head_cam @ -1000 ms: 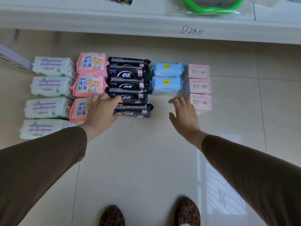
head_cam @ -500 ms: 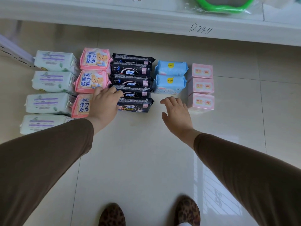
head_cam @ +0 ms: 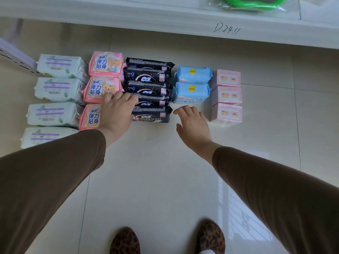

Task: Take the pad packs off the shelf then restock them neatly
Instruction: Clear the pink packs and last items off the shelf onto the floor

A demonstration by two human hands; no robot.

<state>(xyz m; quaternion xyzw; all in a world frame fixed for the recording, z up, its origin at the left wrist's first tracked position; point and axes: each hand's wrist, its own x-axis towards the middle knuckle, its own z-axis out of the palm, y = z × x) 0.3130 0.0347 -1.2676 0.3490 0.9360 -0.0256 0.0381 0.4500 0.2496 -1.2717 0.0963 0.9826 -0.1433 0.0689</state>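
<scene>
Hands [head_cam: 117,111] [head_cam: 192,123] flank nearest black pack [head_cam: 152,115].

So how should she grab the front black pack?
Probably by its two short ends, one hand on each. The front black pack lies flat and long, with bare floor in front. The left hand covers its left end; the right hand hovers open by its right end.

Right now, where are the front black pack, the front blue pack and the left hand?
front black pack [head_cam: 152,115], head view, its front face.
front blue pack [head_cam: 190,93], head view, its top face.
left hand [head_cam: 117,112], head view, back of hand.
</scene>
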